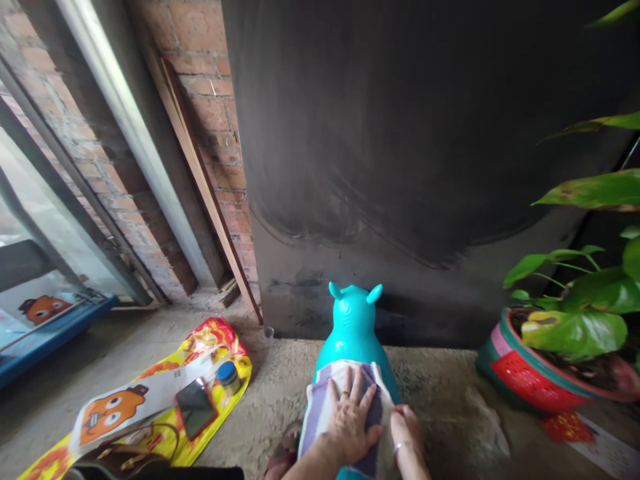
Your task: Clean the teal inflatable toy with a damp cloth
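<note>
A turquoise inflatable bouncy animal (354, 319) with two small ears stands on the floor, its head toward the dark board. Over its back lies a purple-and-white striped towel (320, 393). My left hand (347, 417) presses flat on the towel with its fingers spread. At the towel's right edge my right hand (406, 430) is closed, its fingers curled around the cloth's side; a bracelet shows at that wrist. The lower part of the toy is hidden by the towel and my arms.
A large dark board (400, 167) stands just ahead. On the left, a yellow-and-red plastic bag (239, 350) lies under a phone (196, 407), a blue-capped jar (229, 377) and a cartoon-printed bag (111, 415). A potted plant (530, 373) stands on the right.
</note>
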A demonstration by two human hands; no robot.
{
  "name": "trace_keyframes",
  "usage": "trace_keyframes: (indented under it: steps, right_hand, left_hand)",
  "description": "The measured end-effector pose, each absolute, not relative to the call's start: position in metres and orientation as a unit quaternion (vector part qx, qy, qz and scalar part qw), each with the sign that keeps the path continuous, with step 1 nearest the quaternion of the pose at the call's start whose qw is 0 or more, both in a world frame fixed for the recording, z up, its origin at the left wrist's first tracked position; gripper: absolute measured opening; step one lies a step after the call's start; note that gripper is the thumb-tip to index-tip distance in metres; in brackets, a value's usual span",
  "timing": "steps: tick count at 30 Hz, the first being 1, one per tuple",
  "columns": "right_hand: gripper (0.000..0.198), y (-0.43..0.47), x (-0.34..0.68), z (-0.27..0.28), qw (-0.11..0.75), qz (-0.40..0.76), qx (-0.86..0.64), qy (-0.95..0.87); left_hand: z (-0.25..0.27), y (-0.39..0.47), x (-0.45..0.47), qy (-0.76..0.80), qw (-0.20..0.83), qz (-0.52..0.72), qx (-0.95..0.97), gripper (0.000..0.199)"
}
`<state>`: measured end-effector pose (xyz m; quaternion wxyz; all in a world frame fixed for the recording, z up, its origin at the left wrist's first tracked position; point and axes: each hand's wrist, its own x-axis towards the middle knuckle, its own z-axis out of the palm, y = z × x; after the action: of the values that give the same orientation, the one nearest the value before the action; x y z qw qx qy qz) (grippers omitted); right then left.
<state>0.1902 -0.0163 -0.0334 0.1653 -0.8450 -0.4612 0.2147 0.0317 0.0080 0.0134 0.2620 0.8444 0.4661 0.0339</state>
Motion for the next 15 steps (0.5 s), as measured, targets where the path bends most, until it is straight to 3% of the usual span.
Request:
trace_keyframes:
  steps: [9,15]
  right_hand:
    - [0.037,-0.068,0.181,-0.054,0.172,0.275,-0.858,-0.398]
    - [0.042,-0.019,0.193,-0.042,0.126,0.224,-0.858,-0.445]
  left_hand:
    - [-0.037,-0.031,-0.006,0.5,0.287,0.013,0.817,0.078]
    - [-0.005,-0.007,0.021,0.522,0.269,0.049,0.808,0.079]
